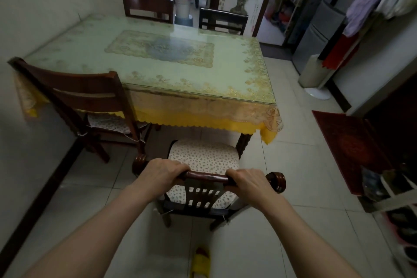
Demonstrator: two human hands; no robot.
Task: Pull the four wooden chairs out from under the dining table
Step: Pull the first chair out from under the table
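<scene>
The dining table (225,79) has a glass top over a gold-patterned cloth. A dark wooden chair (203,158) with a speckled cushion stands clear of the table's near side. My left hand (162,170) and my right hand (248,181) both grip its top rail. A second chair (74,95) sits at the near left with its seat partly under the cloth. Two more chairs (147,8) (222,20) stand at the far side, only their backs showing.
A wall runs along the left, close to the table. A red mat (347,149) and a shoe rack (397,210) lie on the right. A white fan base (316,88) and a grey fridge (316,36) stand at the back right. A yellow slipper (200,262) shows below.
</scene>
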